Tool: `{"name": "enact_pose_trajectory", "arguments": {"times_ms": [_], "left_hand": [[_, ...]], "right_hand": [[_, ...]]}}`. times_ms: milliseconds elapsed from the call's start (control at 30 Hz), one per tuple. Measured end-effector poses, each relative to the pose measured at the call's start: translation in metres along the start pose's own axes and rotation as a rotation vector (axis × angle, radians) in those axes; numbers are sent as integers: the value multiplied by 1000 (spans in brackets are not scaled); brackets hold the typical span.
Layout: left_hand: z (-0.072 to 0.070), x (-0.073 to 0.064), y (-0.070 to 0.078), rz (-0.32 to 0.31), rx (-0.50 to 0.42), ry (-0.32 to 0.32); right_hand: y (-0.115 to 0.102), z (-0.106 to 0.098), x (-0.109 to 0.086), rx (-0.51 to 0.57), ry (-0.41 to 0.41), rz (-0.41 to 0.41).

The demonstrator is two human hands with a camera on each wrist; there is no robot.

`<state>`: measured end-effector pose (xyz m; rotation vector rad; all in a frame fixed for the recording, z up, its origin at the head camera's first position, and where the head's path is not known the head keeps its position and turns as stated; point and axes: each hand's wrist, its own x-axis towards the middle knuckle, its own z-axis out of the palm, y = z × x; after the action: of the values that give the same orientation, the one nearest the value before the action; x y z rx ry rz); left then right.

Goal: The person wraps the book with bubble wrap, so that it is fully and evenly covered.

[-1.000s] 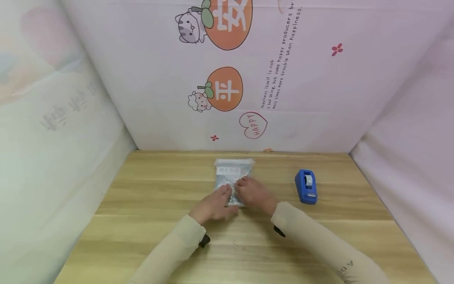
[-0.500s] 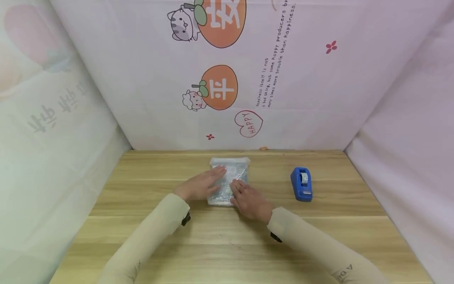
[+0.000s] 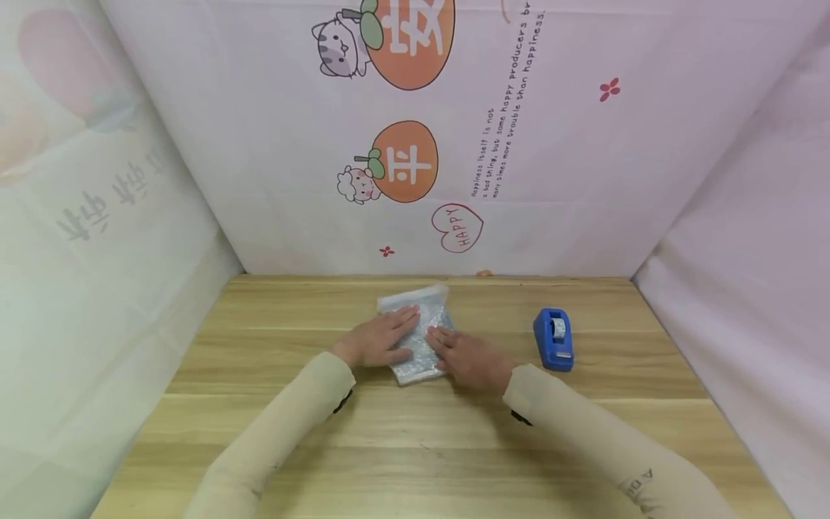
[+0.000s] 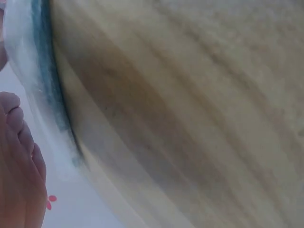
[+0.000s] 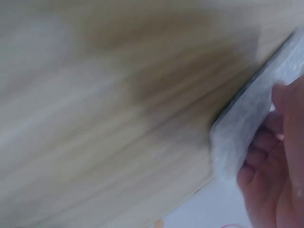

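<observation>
A flat parcel in clear bubble wrap lies on the wooden table, slightly turned, with a bluish content showing through. On its upper left part rests my left hand, fingers stretched out and thumb apart. My right hand lies along its right side, straight fingertips touching the wrap. In the left wrist view, the parcel's edge is at the upper left above a hand's fingers. The right wrist view has the wrapped corner beside my right hand's fingers. What lies under the palms is hidden.
A blue tape dispenser with a roll of tape stands on the table, right of the parcel. A printed white cloth wall rises behind the table's back edge, with more cloth at both sides.
My left hand has moved from the parcel's lower part to its upper left. The parcel has turned a little counterclockwise, and its pale label no longer shows. My right hand stays on the right side.
</observation>
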<state>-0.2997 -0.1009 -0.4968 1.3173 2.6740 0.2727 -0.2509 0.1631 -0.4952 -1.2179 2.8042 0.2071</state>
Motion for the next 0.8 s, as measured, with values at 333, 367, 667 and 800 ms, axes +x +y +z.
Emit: {"name": "enact_pose_trajectory", "arguments": {"times_ms": [333,367,667,800], "left_hand": [[9,2,8,-43,-25,9],[11,3,8,-53,-30,14],[14,9,25,-159,64,-10],[15,10,32,-217,49,-3]], "right_hand": [[26,-2,-1,29,-13,-94],[26,-2,-1,36,-14,-93],[24,-1,-4,68,-8,-78],[23,0,-4,74,-3,-78]]}}
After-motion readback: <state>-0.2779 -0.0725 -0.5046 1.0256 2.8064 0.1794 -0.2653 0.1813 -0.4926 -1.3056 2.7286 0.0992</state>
